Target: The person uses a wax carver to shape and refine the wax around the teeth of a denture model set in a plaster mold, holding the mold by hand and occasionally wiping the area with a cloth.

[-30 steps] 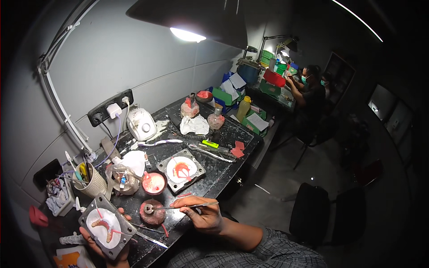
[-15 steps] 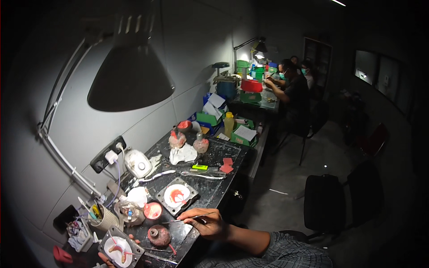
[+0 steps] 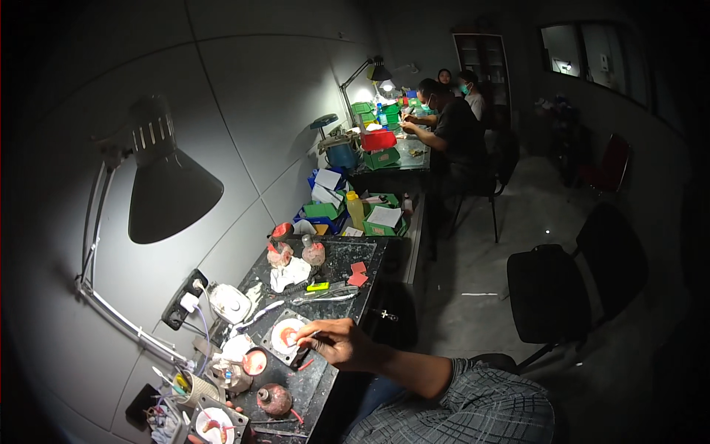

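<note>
My right hand (image 3: 336,345) pinches a thin metal hand tool whose tip is hard to make out. It reaches over a square metal dental flask half (image 3: 271,349) filled with white plaster, with a red wax patch in the middle. At the lower edge, my left hand (image 3: 235,408) shows only some fingertips. They grip a second flask half (image 3: 242,427), whose white plaster carries a horseshoe-shaped pink and red denture form. Between the hands sits a round, red-stained burner (image 3: 274,399). A small bowl of red wax (image 3: 254,362) stands left of it.
A black desk lamp (image 3: 174,192) arches over the left side. Pliers-like metal tools (image 3: 325,296), a lime-green box (image 3: 318,286) and red wax sheets (image 3: 358,274) lie farther back. A pen cup (image 3: 198,390) stands at left. A co-worker (image 3: 458,122) sits at the far bench.
My right hand has moved away from me, with the tool, from beside the burner to over the far flask half. My left hand still holds its flask half. The whole view has shifted.
</note>
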{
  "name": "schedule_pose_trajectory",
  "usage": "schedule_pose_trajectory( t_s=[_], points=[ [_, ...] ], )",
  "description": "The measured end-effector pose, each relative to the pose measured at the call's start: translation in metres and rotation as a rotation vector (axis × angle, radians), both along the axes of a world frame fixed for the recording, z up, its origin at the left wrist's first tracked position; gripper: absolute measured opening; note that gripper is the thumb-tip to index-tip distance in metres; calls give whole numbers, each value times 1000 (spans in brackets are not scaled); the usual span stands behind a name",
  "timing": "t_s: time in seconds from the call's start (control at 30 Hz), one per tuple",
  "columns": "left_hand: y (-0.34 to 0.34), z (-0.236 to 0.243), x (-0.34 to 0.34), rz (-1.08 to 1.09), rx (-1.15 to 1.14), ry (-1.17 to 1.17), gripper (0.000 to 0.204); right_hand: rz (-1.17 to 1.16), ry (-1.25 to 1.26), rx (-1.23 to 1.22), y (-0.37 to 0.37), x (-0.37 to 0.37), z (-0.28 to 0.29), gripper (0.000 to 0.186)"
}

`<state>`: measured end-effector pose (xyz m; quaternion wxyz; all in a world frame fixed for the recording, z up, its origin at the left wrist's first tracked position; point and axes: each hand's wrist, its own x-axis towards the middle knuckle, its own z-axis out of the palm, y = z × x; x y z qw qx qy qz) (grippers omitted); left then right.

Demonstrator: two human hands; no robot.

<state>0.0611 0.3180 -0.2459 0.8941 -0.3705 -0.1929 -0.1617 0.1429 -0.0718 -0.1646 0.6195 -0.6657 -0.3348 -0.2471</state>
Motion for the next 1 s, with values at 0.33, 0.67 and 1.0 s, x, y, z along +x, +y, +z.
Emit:
schedule_pose_trajectory(
  t_s=[0.33, 0.67, 1.0],
  points=[
    [1, -5, 14, 369, 685, 66, 72, 51, -134, -31, 4, 3, -3, 13],
    [-2, -6, 21, 398, 808, 81, 75, 38, -108, -18, 5, 7, -4, 18],
    [11, -3, 23, 448, 907, 56, 79, 41, -105, -70, 1, 9, -6, 14]
  ],
)
